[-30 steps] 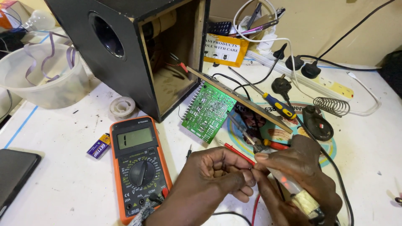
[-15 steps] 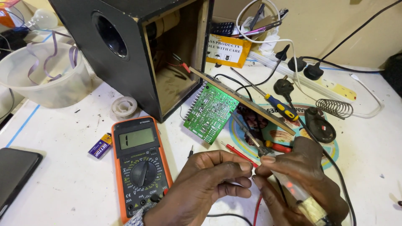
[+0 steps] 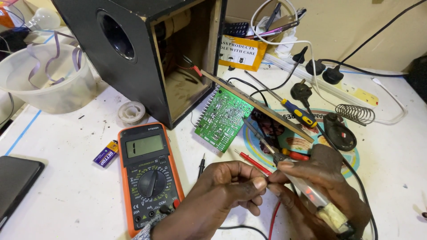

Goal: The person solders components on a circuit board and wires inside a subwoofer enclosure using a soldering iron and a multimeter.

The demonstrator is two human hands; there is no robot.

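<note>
My left hand pinches a thin red lead between thumb and fingertips, just below the green circuit board. Fingertip to fingertip with it, my right hand grips a soldering iron by its translucent handle. The iron's metal shaft points up and left over the board's lower edge. An orange multimeter lies to the left of my left wrist, with a black probe tip beside it. What sits inside the pinch is hidden by my fingers.
An open black speaker box stands behind the board. A blue-and-yellow screwdriver, a coil iron stand and a power strip with plugs lie to the right. A plastic tub, tape roll, small battery and dark phone sit left.
Both hands stay pressed together at the same spot with the iron and red lead. Only the view has shifted a little.
</note>
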